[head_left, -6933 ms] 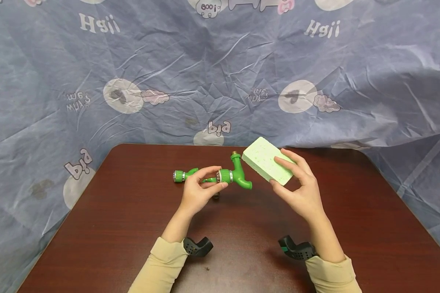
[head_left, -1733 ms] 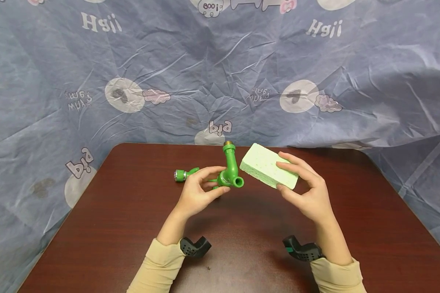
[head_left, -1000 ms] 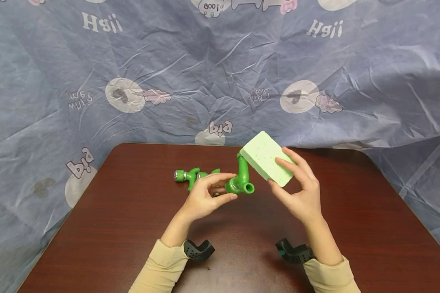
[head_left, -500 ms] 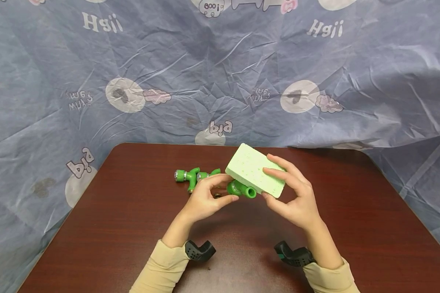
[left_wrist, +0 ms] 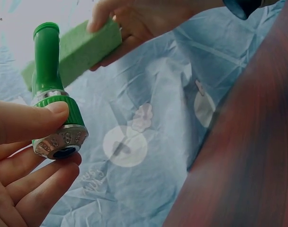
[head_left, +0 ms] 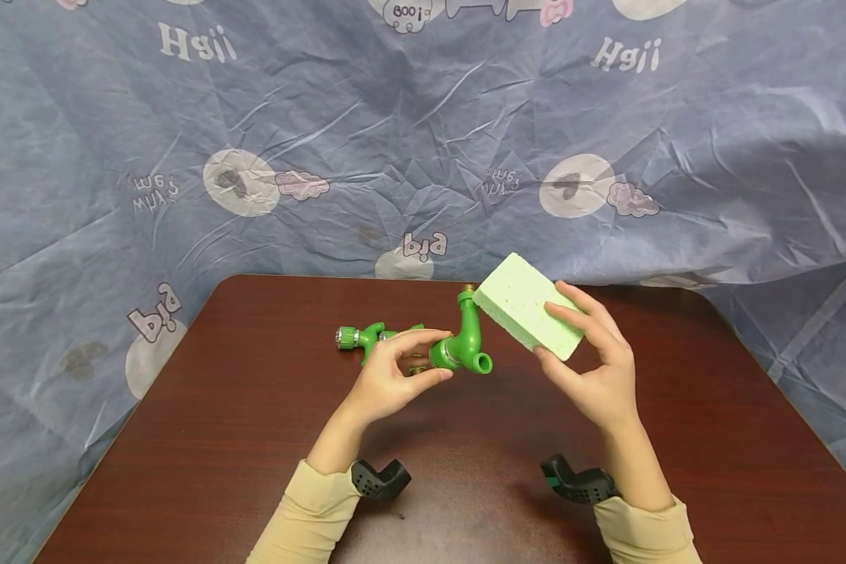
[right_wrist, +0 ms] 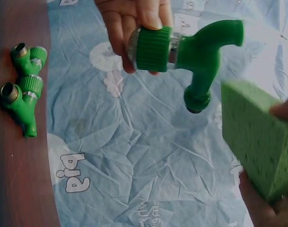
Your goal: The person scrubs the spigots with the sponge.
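Observation:
My left hand (head_left: 388,380) grips a green faucet (head_left: 469,337) by its ribbed knob, thumb on one side and fingers on the other. In the left wrist view the knob's silver end cap faces the camera. The faucet's brass threaded inlet points away and its spout opens towards me. My right hand (head_left: 599,376) holds a pale green sponge (head_left: 529,305) between thumb and fingers, tilted, just right of the faucet's inlet. In the right wrist view a gap shows between the sponge (right_wrist: 253,137) and the faucet (right_wrist: 205,56). Both things are held above the table.
Two more green faucets lie on the dark wooden table (head_left: 254,439); the left one (head_left: 359,338) shows well, the other (right_wrist: 21,106) is partly behind my left hand in the head view. A blue printed cloth (head_left: 423,141) hangs behind the table.
The faucet has been turned in my left hand since the oldest frame, spout now towards me. Half a second ago the sponge covered its neck; it has moved up and right off it.

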Tool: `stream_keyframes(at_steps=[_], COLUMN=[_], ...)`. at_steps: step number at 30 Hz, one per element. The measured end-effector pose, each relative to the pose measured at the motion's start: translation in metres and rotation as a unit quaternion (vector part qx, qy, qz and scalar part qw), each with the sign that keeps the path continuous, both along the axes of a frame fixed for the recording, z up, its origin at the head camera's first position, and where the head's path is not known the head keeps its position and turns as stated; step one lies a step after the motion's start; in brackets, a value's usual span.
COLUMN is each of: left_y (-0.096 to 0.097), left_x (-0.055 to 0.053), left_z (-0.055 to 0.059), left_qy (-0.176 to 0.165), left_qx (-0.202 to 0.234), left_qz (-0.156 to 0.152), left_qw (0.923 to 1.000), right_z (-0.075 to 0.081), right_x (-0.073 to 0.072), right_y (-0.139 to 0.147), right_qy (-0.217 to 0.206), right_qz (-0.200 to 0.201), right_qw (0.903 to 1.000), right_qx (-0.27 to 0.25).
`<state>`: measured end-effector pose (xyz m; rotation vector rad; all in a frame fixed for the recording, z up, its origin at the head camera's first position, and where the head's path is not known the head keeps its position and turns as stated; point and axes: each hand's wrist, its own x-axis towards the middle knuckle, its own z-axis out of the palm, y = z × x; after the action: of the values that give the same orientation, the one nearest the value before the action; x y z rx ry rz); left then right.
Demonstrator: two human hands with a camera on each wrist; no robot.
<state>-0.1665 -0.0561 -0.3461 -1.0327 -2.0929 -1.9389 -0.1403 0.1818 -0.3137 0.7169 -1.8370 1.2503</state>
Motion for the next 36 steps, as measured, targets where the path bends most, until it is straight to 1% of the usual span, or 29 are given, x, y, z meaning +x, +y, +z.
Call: stream_keyframes(at_steps=[3, 4, 6, 7, 8, 13, 14, 16, 19, 25, 32, 34, 36], left_y=[-0.001, -0.001, -0.001, -0.001, -0.001, -0.002, -0.003, -0.003, -0.004, -0.003, -0.005, -0.006, -0.006], left_x=[0.000, 0.000, -0.001, -0.001, 0.000, 0.000, 0.000, -0.001, -0.002, -0.002, -0.002, -0.003, -0.004], left_z=[0.001, 0.002, 0.002, 0.002, 0.002, 0.002, 0.002, 0.002, 0.001, 0.001, 0.002, 0.002, 0.000], left_qy=[0.004, 0.005, 0.010, 0.011, 0.012, 0.017, 0.018, 0.019, 0.014, -0.002, -0.007, -0.005, 0.002], left_qx=[0.005, 0.006, 0.008, 0.009, 0.009, 0.011, 0.011, 0.013, 0.021, 0.040, 0.047, 0.048, 0.054], left_qz=[0.003, 0.003, 0.005, 0.006, 0.008, 0.013, 0.013, 0.012, 0.008, 0.002, 0.023, 0.029, 0.029], left_qw=[1.0000, 1.0000, 0.9999, 0.9999, 0.9998, 0.9997, 0.9997, 0.9997, 0.9996, 0.9992, 0.9986, 0.9984, 0.9982], right_z=[0.000, 0.000, 0.000, 0.000, -0.001, -0.001, -0.001, -0.001, 0.000, 0.000, 0.001, 0.002, 0.002], right_x=[0.001, 0.001, 0.001, 0.001, 0.001, 0.000, 0.000, 0.000, 0.000, 0.000, 0.001, 0.001, 0.001], right_y=[-0.001, -0.002, -0.004, -0.004, -0.004, -0.001, 0.000, 0.002, 0.004, 0.006, 0.010, 0.011, 0.011], right_qy=[0.002, 0.003, -0.001, -0.005, -0.008, -0.026, -0.028, -0.030, -0.034, -0.047, -0.051, -0.049, -0.046], right_qz=[0.065, 0.077, 0.086, 0.082, 0.069, -0.013, -0.023, -0.030, -0.028, -0.004, 0.033, 0.035, 0.030], right_qw=[0.9976, 0.9965, 0.9954, 0.9957, 0.9967, 0.9995, 0.9993, 0.9991, 0.9990, 0.9984, 0.9967, 0.9967, 0.9971], right_qx=[0.024, 0.032, 0.042, 0.043, 0.042, 0.012, 0.008, 0.004, 0.009, 0.031, 0.054, 0.055, 0.052])
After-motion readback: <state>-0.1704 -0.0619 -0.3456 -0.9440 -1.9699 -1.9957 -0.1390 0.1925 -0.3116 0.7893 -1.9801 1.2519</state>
